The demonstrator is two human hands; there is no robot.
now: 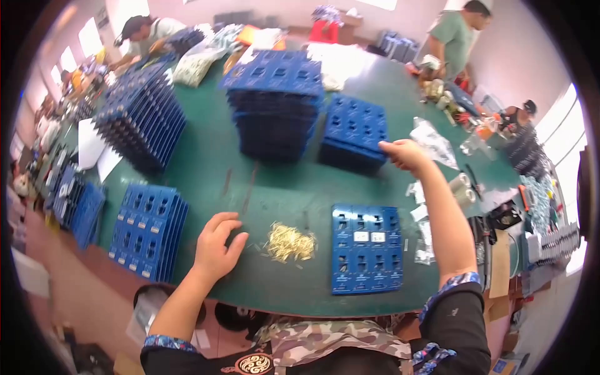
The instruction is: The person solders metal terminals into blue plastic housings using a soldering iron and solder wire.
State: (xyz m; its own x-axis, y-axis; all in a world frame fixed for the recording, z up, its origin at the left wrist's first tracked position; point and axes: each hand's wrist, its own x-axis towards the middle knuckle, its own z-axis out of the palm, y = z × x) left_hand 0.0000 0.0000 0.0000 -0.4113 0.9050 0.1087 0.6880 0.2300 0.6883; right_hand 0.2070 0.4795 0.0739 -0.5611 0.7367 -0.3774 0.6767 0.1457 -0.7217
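My right hand (405,155) reaches forward and pinches the near right corner of a blue circuit board panel (355,125) on top of a low stack. My left hand (217,245) is over the table near its front edge, fingers apart and holding nothing. Just right of it lies a loose heap of small gold-coloured metal pins (289,242). A single blue board panel (366,265) lies flat in front of me on the right, with two white labels near its middle and small parts in some of its cutouts.
A tall stack of blue boards (275,106) stands mid-table, with another tall stack (140,119) to its left. A shorter stack (147,231) sits at the near left. Plastic bags (432,140) and tape rolls (461,187) lie on the right. Other people work at the far side.
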